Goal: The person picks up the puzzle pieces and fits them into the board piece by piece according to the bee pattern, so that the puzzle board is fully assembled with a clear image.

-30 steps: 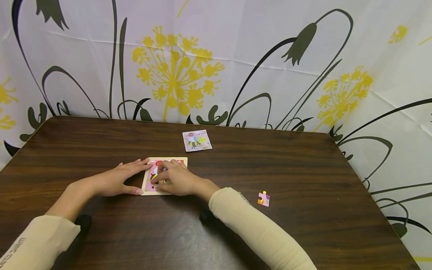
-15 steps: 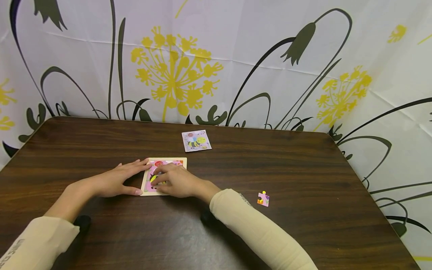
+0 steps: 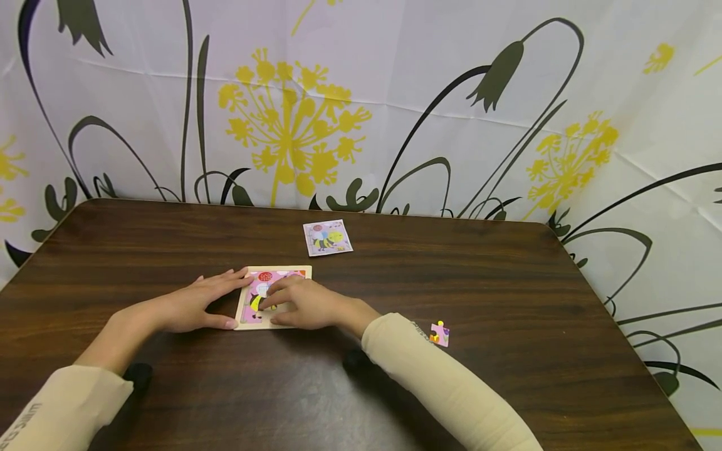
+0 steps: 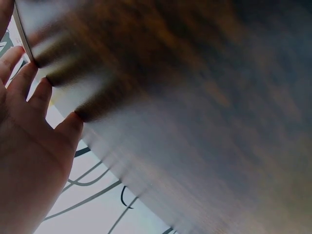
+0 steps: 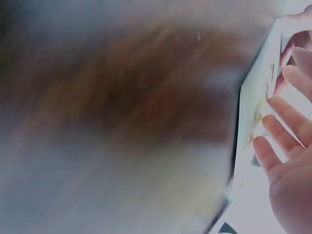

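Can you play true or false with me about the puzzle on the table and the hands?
1. The right hand rests on the pink puzzle in its pale wooden tray. True.
2. The left hand is lifting the tray into the air. False: it lies flat against the tray's left edge, on the dark brown wooden table.
3. A small pink loose puzzle piece lies on the table beside the right sleeve. True.
4. The square bee picture card sits under the right hand. False: it lies apart, beyond the tray.
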The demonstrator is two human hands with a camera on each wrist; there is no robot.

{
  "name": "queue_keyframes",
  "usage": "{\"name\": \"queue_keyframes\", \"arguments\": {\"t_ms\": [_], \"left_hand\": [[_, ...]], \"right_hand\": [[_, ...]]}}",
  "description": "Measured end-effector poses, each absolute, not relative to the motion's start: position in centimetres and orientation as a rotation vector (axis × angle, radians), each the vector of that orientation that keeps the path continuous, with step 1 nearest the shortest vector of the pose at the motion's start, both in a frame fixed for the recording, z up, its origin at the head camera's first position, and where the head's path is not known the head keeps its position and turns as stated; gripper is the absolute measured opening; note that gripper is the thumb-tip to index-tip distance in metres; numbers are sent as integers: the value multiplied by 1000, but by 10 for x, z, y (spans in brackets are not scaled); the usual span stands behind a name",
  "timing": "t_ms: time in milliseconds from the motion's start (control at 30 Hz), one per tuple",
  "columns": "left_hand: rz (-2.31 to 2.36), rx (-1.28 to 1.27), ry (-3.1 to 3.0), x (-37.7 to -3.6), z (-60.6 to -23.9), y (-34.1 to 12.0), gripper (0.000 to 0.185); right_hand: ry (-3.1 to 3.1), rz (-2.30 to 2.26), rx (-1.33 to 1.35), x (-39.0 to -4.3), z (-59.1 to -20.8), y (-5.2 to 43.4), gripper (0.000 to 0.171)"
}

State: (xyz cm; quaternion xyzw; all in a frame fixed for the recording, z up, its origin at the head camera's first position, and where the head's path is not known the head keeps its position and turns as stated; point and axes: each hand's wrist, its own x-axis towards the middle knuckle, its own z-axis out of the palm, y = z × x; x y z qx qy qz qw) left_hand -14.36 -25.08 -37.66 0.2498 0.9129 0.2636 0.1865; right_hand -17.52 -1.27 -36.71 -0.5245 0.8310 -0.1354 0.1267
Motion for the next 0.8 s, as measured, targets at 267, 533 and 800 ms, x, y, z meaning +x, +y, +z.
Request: {"name": "queue_keyframes", "arguments": {"t_ms": [267,533,800], "left_hand": [[715,664,2575,-144,-376,-249,87],[709,635,2567,-144,-375,-248,88],[710,640,2569,-143,-373,-247,88]], "right_hand": [[2366,-523,-1393,-181,-356,14,31],[2307,-600,-1307,-185,-354,43,32],[2274,-641,-1242,-188,-351,78,30]]}}
